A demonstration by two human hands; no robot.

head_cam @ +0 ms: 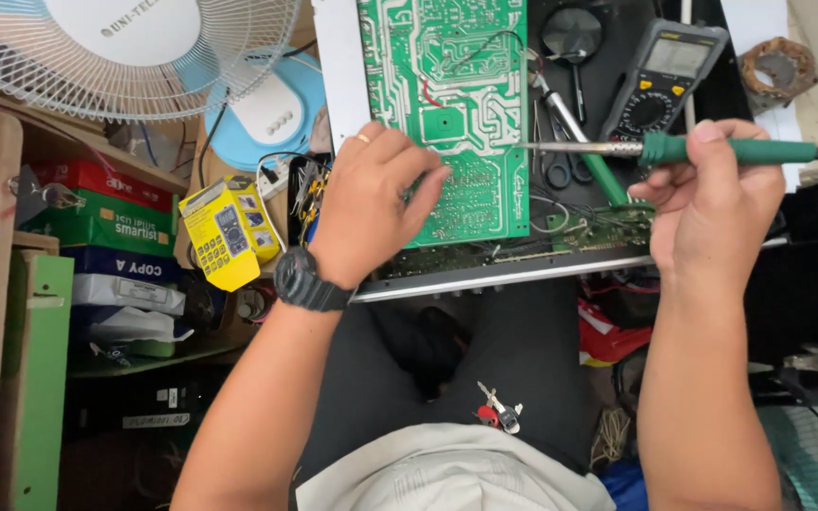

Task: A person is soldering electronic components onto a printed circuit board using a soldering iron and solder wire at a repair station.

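Fingers (425, 180) of your left hand (371, 203) pressing flat, uncurled, on green circuit board (447, 85), holding nothing. Your right hand (712, 203) gripping green-handled soldering iron (674, 149), metal tip pointing toward 9 o'clock at board's right edge. Multimeter (665, 71) lying at 12 o'clock from iron.

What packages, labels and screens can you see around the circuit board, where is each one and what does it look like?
Multimeter: top right, beyond the right hand; dark body, pale grey blank screen, yellow buttons.
Yellow box: left of the left hand; tilted carton with a meter pictured on it.
Stacked paper reams: left shelf; red, green, blue and white wrappers.
Fan badge: top left; white round hub behind the wire grille.
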